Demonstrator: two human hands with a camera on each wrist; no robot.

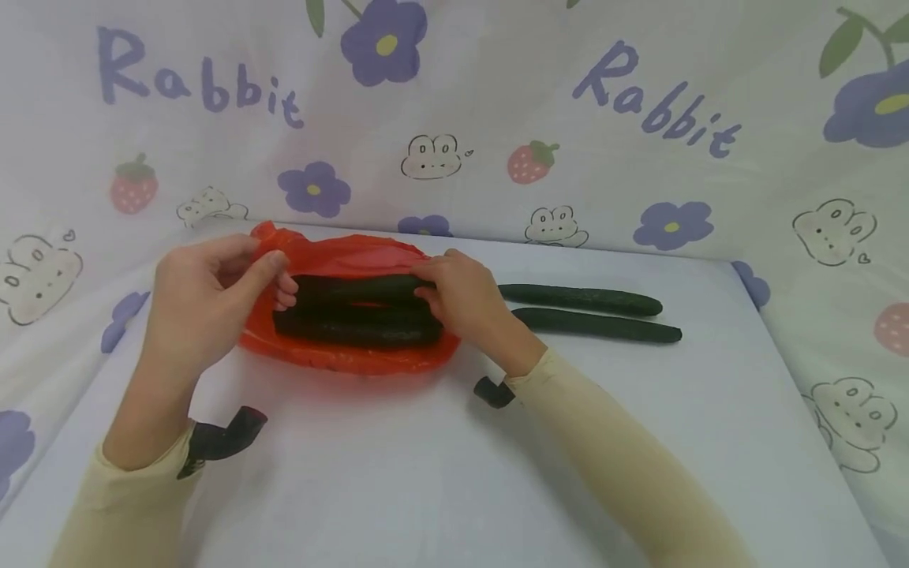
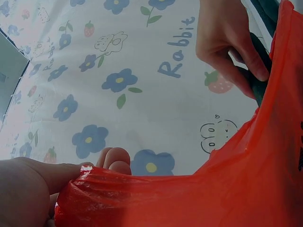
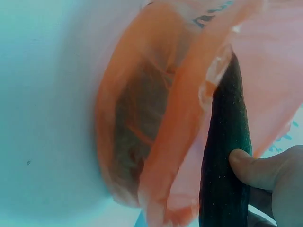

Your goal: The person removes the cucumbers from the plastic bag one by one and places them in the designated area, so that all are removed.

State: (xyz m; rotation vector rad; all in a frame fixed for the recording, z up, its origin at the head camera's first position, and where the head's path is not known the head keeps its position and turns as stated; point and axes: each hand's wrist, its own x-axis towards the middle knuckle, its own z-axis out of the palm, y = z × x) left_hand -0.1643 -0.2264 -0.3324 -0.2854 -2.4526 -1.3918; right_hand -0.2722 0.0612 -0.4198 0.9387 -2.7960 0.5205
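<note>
A red plastic bag point(image 1: 355, 364) lies spread on the table with dark green cucumbers point(image 1: 358, 327) in its opening. My left hand point(image 1: 202, 296) pinches the bag's upper left edge between thumb and fingers; the left wrist view shows the film point(image 2: 118, 194) stretched from there. With my right hand point(image 1: 465, 296) I grip one cucumber point(image 3: 225, 142) near its right end, thumb on its side. Its other end lies within the bag's mouth. Through the bag's orange-looking wall point(image 3: 128, 61) in the right wrist view, a dark shape shows faintly.
Two more cucumbers point(image 1: 582, 298) lie side by side on the white table point(image 1: 398, 473), right of the bag. Behind hangs a printed cloth point(image 1: 483, 102) with flowers, rabbits and strawberries. Dark wrist mounts point(image 1: 227, 434) stick out from both sleeves.
</note>
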